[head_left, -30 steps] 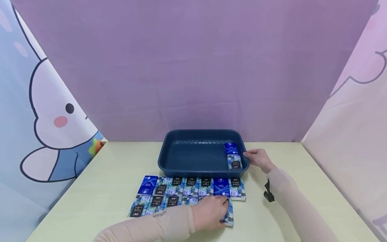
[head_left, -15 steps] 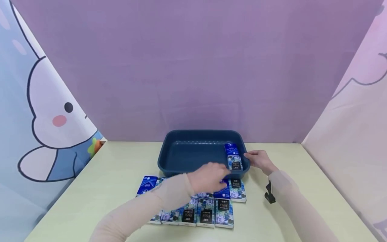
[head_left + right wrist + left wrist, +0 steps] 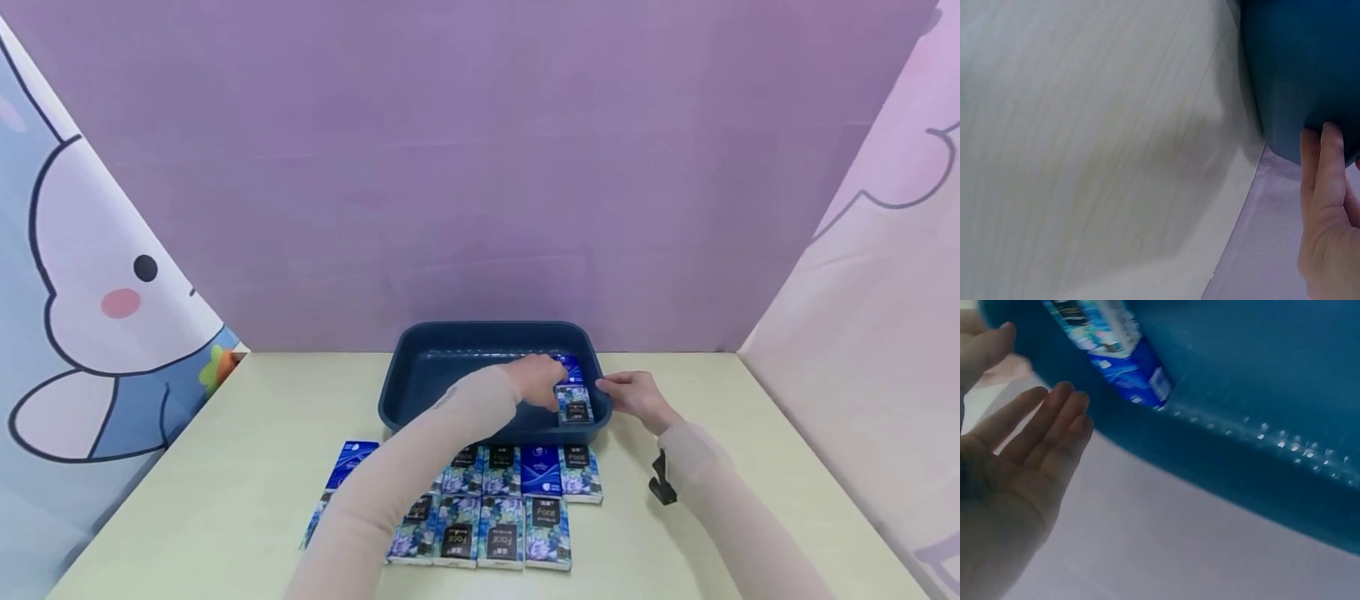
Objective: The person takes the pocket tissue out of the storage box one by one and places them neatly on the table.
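Observation:
A dark blue plastic tray (image 3: pixel 442 375) stands at the back of the table. Along its right side lie a blue pocket tissue pack (image 3: pixel 573 368) and a floral one (image 3: pixel 575 404). My left hand (image 3: pixel 536 379) is over the tray beside these packs. In the left wrist view that hand (image 3: pixel 1029 450) has its fingers spread, nothing held, apart from the blue pack (image 3: pixel 1138 378). My right hand (image 3: pixel 636 396) pinches the tray's right rim. In the right wrist view, two straight fingers (image 3: pixel 1330 169) lie along the tray's outer wall (image 3: pixel 1297 69); its thumb is mostly hidden.
Two rows of floral and blue tissue packs (image 3: pixel 501 533) lie on the pale table (image 3: pixel 247 467) before the tray. My left sleeve (image 3: pixel 420 467) covers part of them. A purple cloth wall (image 3: pixel 480 167) rises behind the tray. A black object (image 3: pixel 663 479) shows beside my right sleeve.
My left hand has moved forward from the near row of packs to over the tray. The right hand stays at the rim. The head view has shifted slightly.

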`<state>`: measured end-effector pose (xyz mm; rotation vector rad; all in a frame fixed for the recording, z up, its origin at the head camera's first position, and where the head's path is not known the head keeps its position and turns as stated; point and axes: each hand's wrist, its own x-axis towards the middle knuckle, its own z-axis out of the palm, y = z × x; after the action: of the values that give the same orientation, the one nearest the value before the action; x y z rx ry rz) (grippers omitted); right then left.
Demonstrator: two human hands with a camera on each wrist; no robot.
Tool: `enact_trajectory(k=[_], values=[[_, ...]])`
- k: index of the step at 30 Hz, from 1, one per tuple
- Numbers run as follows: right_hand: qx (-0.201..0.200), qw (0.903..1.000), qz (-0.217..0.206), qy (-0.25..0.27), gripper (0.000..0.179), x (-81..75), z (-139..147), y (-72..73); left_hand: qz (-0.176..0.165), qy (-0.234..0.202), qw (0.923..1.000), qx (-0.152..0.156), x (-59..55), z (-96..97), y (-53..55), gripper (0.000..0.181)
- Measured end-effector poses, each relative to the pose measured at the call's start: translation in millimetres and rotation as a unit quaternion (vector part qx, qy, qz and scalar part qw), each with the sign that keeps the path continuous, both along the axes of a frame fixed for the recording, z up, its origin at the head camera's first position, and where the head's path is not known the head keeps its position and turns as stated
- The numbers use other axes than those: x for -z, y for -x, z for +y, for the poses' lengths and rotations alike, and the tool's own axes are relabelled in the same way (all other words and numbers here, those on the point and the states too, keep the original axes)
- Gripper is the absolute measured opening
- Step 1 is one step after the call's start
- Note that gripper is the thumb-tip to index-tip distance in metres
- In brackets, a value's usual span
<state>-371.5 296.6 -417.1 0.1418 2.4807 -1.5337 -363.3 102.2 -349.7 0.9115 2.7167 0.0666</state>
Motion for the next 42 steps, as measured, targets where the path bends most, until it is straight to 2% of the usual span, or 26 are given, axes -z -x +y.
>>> enact_trajectory(k=[7,11,13,19,26,30,36,42], values=[[-0.009,1.0000,0.003,-0.002,0.043,0.2,-4.8,-4.8,-0.034,0.005,0.9988,-0.036,21.3,17.8,13.9,0.047],[-0.015,0.9999,0.006,-0.001,0.045,0.9,-7.4,-7.0,-0.061,-0.007,0.9956,-0.071,28.7,22.2,15.4,0.041],[-0.016,0.9999,0.004,-0.002,0.045,1.0,-8.0,-7.5,-0.067,-0.007,0.9948,-0.077,30.7,22.9,14.8,0.038],[-0.008,1.0000,0.003,-0.005,0.044,-1.7,-8.0,-6.3,-0.057,-0.004,0.9954,-0.077,35.9,25.9,20.1,0.037],[-0.013,0.9999,0.007,0.001,0.045,-4.4,-8.2,-7.7,-0.048,0.008,0.9961,-0.074,48.6,29.4,28.4,0.041],[-0.016,0.9997,0.017,0.008,0.044,-4.1,-7.6,-8.8,-0.042,0.010,0.9963,-0.075,50.5,30.1,27.6,0.038],[-0.015,0.9997,0.018,0.008,0.043,-4.0,-5.9,-9.9,-0.067,0.015,0.9932,-0.094,51.0,31.9,21.3,0.027],[-0.016,0.9998,0.014,0.004,0.043,-5.2,-7.1,-10.8,-0.060,0.037,0.9939,-0.084,53.7,32.4,21.1,0.022]])
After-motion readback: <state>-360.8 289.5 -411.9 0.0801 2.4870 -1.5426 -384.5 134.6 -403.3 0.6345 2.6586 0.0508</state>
